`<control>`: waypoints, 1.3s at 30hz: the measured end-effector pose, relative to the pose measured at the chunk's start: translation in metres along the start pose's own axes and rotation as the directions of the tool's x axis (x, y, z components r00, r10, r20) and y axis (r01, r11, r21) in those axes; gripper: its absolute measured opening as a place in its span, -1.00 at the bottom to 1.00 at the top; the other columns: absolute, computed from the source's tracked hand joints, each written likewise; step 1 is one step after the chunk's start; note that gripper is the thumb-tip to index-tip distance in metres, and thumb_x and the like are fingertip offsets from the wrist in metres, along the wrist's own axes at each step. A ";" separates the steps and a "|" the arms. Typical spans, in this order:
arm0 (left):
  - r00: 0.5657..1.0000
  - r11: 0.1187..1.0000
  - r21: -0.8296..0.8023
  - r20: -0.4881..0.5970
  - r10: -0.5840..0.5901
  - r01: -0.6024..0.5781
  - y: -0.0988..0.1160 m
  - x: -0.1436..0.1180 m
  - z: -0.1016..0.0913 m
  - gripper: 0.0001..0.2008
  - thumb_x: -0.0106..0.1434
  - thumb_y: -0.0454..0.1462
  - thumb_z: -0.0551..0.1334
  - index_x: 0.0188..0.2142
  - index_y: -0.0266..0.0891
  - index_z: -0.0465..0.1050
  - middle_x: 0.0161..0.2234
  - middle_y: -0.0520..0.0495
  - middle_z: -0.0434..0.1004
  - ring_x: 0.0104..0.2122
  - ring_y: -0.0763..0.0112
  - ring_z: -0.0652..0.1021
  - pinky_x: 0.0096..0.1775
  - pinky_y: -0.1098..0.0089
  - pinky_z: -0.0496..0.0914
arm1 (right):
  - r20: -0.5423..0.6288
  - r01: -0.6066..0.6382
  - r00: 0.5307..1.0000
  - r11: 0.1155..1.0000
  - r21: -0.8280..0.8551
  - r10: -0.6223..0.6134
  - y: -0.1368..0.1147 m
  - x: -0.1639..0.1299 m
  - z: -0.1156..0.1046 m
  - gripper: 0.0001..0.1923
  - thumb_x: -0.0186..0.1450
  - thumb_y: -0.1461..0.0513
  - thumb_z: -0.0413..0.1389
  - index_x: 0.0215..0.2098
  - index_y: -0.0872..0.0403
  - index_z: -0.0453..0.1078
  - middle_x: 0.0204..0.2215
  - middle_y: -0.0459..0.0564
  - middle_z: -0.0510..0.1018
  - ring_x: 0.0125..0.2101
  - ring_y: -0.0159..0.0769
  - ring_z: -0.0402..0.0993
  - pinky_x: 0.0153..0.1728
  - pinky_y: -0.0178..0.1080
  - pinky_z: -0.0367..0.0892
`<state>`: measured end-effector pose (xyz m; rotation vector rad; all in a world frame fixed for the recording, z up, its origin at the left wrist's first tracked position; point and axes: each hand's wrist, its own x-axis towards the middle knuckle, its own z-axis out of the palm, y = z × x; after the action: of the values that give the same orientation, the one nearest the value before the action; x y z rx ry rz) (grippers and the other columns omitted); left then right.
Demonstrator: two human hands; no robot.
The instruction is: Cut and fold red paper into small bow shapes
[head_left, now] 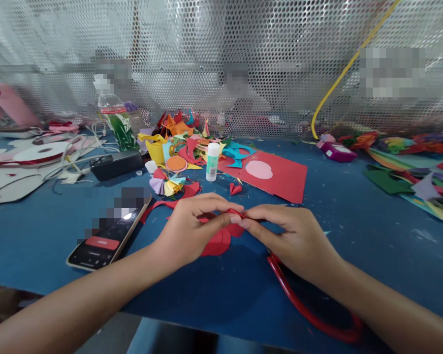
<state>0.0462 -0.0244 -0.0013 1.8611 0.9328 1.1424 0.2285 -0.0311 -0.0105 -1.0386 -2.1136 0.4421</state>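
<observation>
My left hand [192,226] and my right hand [291,231] meet over the middle of the blue table. Between their fingertips both pinch a small folded piece of red paper [235,213], mostly covered by the fingers. Red paper cutouts [217,242] with rounded edges lie on the table just under my left hand. Below my right hand rests a pair of scissors with red handles [299,305], its blades hidden by the hand. A small folded red paper piece [235,189] sits a little beyond the fingertips.
A glue stick [212,162] stands upright before a heap of coloured paper scraps [184,128]. Red card [288,177] bears a pink oval. At left are a phone [110,236], a black power strip [116,164] and a green-labelled bottle [118,120]. A perforated metal panel [273,59] stands behind.
</observation>
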 end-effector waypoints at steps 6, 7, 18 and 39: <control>0.999 0.994 0.100 0.020 0.049 -0.051 -0.001 0.000 -0.001 -0.92 0.12 -0.34 0.27 -0.35 -0.25 0.54 -0.38 -0.02 0.58 -0.37 0.47 0.55 -0.32 0.51 0.45 | 0.008 0.103 0.995 0.989 -0.105 -0.103 0.002 0.002 -0.003 -0.84 0.28 0.29 0.01 -0.36 0.04 0.43 -0.45 -0.12 0.58 -0.45 -0.42 0.50 -0.42 -0.40 0.36; 0.997 0.987 0.139 0.036 0.075 -0.079 -0.002 0.000 -0.002 -0.92 0.11 -0.35 0.27 -0.36 -0.25 0.54 -0.39 -0.03 0.58 -0.38 0.47 0.55 -0.32 0.50 0.44 | 0.031 0.171 0.985 0.971 -0.165 -0.168 0.004 0.002 -0.005 -0.82 0.29 0.29 -0.01 -0.36 0.05 0.43 -0.43 -0.10 0.59 -0.43 -0.40 0.51 -0.40 -0.38 0.37; 0.963 0.902 0.345 0.015 0.270 -0.259 -0.001 -0.002 -0.001 -0.84 0.19 -0.39 0.17 -0.41 -0.20 0.52 -0.42 0.00 0.59 -0.41 0.48 0.55 -0.29 0.49 0.45 | 0.048 0.103 0.994 0.990 -0.100 -0.099 0.001 0.002 -0.004 -0.88 0.26 0.25 0.04 -0.33 0.02 0.43 -0.43 -0.13 0.60 -0.43 -0.40 0.52 -0.39 -0.37 0.37; 0.993 0.981 0.193 -0.122 0.001 0.023 -0.011 -0.001 -0.001 -0.81 0.18 -0.24 0.20 -0.21 -0.21 0.49 -0.37 -0.02 0.57 -0.43 0.47 0.54 -0.46 0.51 0.43 | 0.044 -0.161 0.987 0.970 0.182 0.156 0.011 0.007 0.001 -0.75 0.19 0.17 0.13 -0.14 0.02 0.37 -0.25 -0.03 0.57 -0.28 -0.29 0.52 -0.25 -0.22 0.44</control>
<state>0.0426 -0.0200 -0.0108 1.9546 1.1580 1.2048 0.2304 -0.0190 -0.0144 -1.1017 -1.9793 0.7220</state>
